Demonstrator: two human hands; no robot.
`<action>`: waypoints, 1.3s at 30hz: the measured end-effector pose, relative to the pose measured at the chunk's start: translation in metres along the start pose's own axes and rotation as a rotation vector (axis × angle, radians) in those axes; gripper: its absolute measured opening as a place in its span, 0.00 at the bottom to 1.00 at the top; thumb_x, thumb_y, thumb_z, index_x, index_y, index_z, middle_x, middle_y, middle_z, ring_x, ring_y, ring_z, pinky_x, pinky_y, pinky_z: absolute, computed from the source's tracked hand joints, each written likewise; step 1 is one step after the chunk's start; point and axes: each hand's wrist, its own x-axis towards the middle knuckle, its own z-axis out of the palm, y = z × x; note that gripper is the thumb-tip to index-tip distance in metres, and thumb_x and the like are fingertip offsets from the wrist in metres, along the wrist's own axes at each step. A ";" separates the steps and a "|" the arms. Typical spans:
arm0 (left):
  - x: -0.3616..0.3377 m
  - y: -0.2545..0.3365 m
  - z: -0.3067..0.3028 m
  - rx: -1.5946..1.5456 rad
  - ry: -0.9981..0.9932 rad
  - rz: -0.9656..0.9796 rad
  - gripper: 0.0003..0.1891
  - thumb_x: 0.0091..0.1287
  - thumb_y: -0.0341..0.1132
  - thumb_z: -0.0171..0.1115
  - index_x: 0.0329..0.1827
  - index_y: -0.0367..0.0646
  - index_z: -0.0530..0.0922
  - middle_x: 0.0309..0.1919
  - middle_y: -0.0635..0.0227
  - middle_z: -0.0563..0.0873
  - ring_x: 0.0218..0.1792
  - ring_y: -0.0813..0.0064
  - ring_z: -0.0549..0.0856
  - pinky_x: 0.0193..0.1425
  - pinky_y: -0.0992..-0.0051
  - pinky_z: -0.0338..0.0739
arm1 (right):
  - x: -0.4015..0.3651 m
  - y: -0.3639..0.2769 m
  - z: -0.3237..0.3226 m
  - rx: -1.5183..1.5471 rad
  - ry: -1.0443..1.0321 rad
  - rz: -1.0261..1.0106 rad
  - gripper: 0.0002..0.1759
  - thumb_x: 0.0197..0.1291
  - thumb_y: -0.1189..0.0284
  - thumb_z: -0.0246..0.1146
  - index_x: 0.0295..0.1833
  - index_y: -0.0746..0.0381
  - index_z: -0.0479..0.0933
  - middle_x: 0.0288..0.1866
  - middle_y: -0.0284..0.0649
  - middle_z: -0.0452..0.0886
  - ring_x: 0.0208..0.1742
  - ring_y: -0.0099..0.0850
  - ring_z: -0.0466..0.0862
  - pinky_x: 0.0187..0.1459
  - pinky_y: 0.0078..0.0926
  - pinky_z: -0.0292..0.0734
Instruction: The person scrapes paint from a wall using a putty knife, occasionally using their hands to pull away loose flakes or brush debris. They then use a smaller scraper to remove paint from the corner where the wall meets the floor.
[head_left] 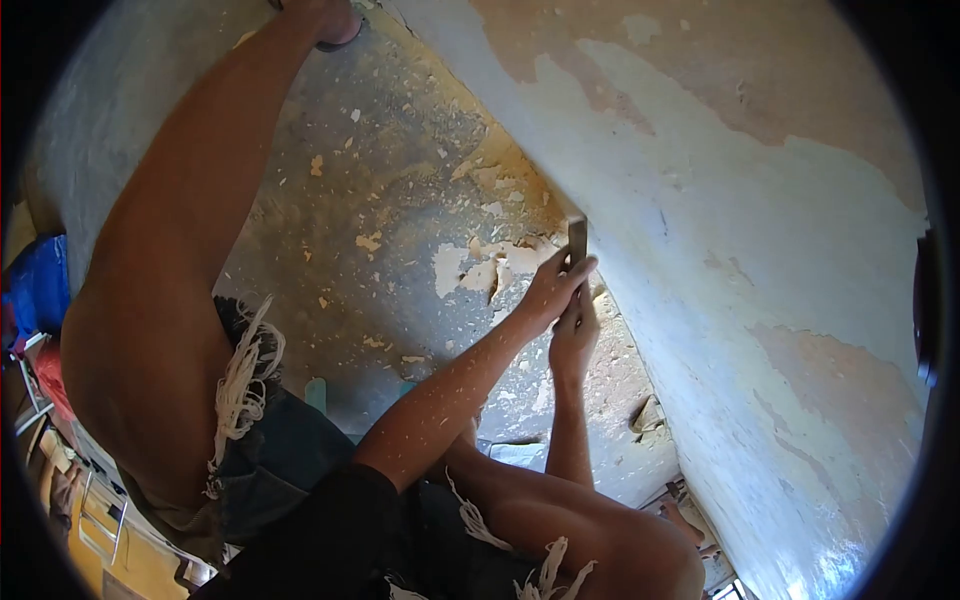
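Note:
A narrow, flat scraper (578, 238) stands with its far end at the foot of the wall (760, 230), where the wall meets the floor. My left hand (552, 288) is closed round its middle, thumb along the side. Just below, my right hand (574, 345) grips the lower part, its fingers close to the left hand. Most of the handle is hidden inside both hands. Loose and lifted paint flakes (490, 268) lie on the floor beside my left hand. Pale specks dot my left forearm.
The worn floor (360, 220) is strewn with chips. Paint is peeled off the wall in patches. My bent legs in frayed shorts (270, 450) frame the spot. A chunk of debris (648, 415) lies by the wall; a blue item (38, 285) and clutter are at the far left.

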 end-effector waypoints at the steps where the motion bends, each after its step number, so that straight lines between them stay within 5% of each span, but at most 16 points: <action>1: -0.004 -0.013 0.006 0.035 0.037 0.023 0.31 0.69 0.54 0.63 0.59 0.33 0.74 0.40 0.61 0.82 0.41 0.75 0.80 0.46 0.74 0.76 | -0.010 0.016 -0.002 0.010 0.005 0.018 0.22 0.74 0.75 0.46 0.69 0.70 0.69 0.53 0.56 0.83 0.51 0.35 0.85 0.51 0.30 0.77; 4: -0.015 -0.031 0.021 0.089 -0.023 -0.119 0.36 0.65 0.54 0.67 0.64 0.32 0.71 0.47 0.53 0.83 0.50 0.68 0.82 0.58 0.69 0.74 | -0.028 0.015 -0.015 0.094 0.025 0.102 0.23 0.74 0.75 0.44 0.71 0.71 0.66 0.48 0.45 0.84 0.43 0.25 0.82 0.40 0.21 0.76; 5: -0.007 -0.037 0.020 0.109 0.009 -0.029 0.35 0.66 0.54 0.67 0.64 0.32 0.71 0.47 0.53 0.84 0.49 0.69 0.82 0.57 0.69 0.75 | -0.023 0.011 -0.005 0.248 0.097 -0.029 0.24 0.73 0.76 0.44 0.72 0.72 0.63 0.55 0.49 0.82 0.53 0.28 0.82 0.48 0.21 0.77; 8: -0.010 -0.027 0.010 0.105 -0.035 0.091 0.36 0.68 0.51 0.66 0.69 0.33 0.68 0.42 0.63 0.84 0.43 0.77 0.80 0.47 0.76 0.75 | -0.022 0.033 0.008 0.058 0.115 -0.100 0.24 0.73 0.77 0.44 0.72 0.73 0.63 0.59 0.51 0.80 0.59 0.29 0.80 0.53 0.20 0.75; 10: -0.014 -0.024 0.009 0.089 -0.021 0.013 0.33 0.70 0.50 0.64 0.68 0.34 0.69 0.42 0.63 0.83 0.42 0.78 0.80 0.47 0.76 0.75 | -0.025 0.031 0.007 0.060 0.124 -0.114 0.24 0.74 0.76 0.44 0.72 0.71 0.64 0.55 0.49 0.82 0.49 0.26 0.82 0.46 0.19 0.75; 13: -0.010 -0.015 0.020 0.051 -0.069 -0.026 0.31 0.71 0.49 0.63 0.68 0.35 0.69 0.44 0.63 0.83 0.45 0.78 0.79 0.49 0.76 0.75 | -0.016 0.004 -0.022 0.025 0.017 0.065 0.22 0.74 0.74 0.47 0.70 0.67 0.69 0.56 0.55 0.83 0.54 0.37 0.85 0.50 0.28 0.78; 17: -0.006 0.000 0.029 -0.175 0.072 0.060 0.29 0.69 0.50 0.64 0.62 0.34 0.73 0.39 0.66 0.80 0.42 0.79 0.78 0.46 0.75 0.75 | 0.000 0.005 -0.018 -0.064 0.048 -0.095 0.21 0.74 0.74 0.48 0.69 0.68 0.70 0.59 0.57 0.81 0.60 0.40 0.83 0.55 0.30 0.77; 21: 0.001 0.010 0.000 -0.081 0.015 0.040 0.27 0.70 0.49 0.63 0.60 0.34 0.74 0.43 0.61 0.83 0.44 0.76 0.79 0.51 0.73 0.75 | 0.002 -0.020 -0.001 0.025 -0.061 0.085 0.21 0.75 0.73 0.47 0.68 0.69 0.70 0.51 0.57 0.84 0.49 0.34 0.85 0.46 0.30 0.77; 22: -0.003 0.008 0.004 -0.086 0.016 0.050 0.27 0.70 0.49 0.63 0.60 0.34 0.74 0.43 0.61 0.83 0.44 0.76 0.79 0.51 0.73 0.75 | -0.003 0.013 0.008 0.064 0.041 -0.124 0.22 0.75 0.72 0.47 0.69 0.68 0.69 0.31 0.37 0.79 0.26 0.19 0.70 0.27 0.22 0.66; 24: -0.016 -0.006 0.013 0.183 0.035 0.066 0.34 0.70 0.52 0.63 0.68 0.32 0.68 0.45 0.61 0.83 0.45 0.75 0.79 0.51 0.75 0.75 | -0.013 0.048 0.007 0.141 0.126 -0.163 0.23 0.76 0.72 0.46 0.71 0.68 0.67 0.39 0.39 0.82 0.30 0.20 0.75 0.30 0.21 0.70; 28: -0.008 -0.005 0.012 0.057 -0.005 0.056 0.34 0.69 0.52 0.64 0.67 0.33 0.70 0.42 0.64 0.82 0.43 0.77 0.79 0.47 0.78 0.75 | -0.008 0.020 0.005 0.216 0.094 -0.057 0.23 0.76 0.73 0.45 0.73 0.68 0.65 0.50 0.45 0.82 0.38 0.21 0.78 0.35 0.19 0.73; 30: -0.011 0.001 0.011 0.013 -0.010 0.033 0.33 0.69 0.52 0.64 0.66 0.33 0.71 0.42 0.65 0.81 0.42 0.78 0.78 0.47 0.79 0.74 | -0.012 0.012 0.001 0.123 0.048 -0.029 0.23 0.75 0.75 0.45 0.72 0.70 0.66 0.60 0.53 0.81 0.58 0.35 0.82 0.54 0.27 0.76; 31: -0.016 -0.002 0.011 -0.029 -0.020 0.017 0.31 0.70 0.51 0.64 0.65 0.33 0.71 0.41 0.66 0.80 0.42 0.79 0.77 0.46 0.80 0.73 | -0.018 -0.011 -0.009 0.113 -0.031 0.135 0.23 0.75 0.75 0.46 0.72 0.69 0.66 0.59 0.54 0.81 0.59 0.37 0.82 0.56 0.28 0.74; 34: -0.015 0.005 0.023 -0.075 0.005 -0.012 0.31 0.70 0.52 0.63 0.63 0.32 0.72 0.41 0.68 0.79 0.43 0.80 0.76 0.48 0.82 0.72 | -0.007 -0.011 -0.020 0.098 -0.005 -0.049 0.22 0.75 0.75 0.46 0.71 0.68 0.68 0.55 0.54 0.83 0.53 0.36 0.84 0.53 0.30 0.76; 35: -0.006 0.010 0.023 -0.081 0.046 0.111 0.31 0.72 0.53 0.60 0.63 0.31 0.72 0.42 0.68 0.80 0.45 0.81 0.76 0.49 0.81 0.72 | 0.002 -0.015 -0.020 -0.016 0.012 -0.163 0.22 0.74 0.74 0.47 0.70 0.68 0.69 0.54 0.55 0.83 0.53 0.36 0.84 0.53 0.30 0.76; 39: 0.005 0.035 -0.005 -0.193 0.016 0.024 0.31 0.71 0.53 0.60 0.62 0.30 0.72 0.43 0.60 0.82 0.45 0.75 0.80 0.53 0.70 0.76 | 0.016 -0.050 -0.005 0.007 -0.104 -0.078 0.22 0.74 0.73 0.47 0.68 0.71 0.69 0.52 0.57 0.83 0.49 0.35 0.84 0.51 0.28 0.76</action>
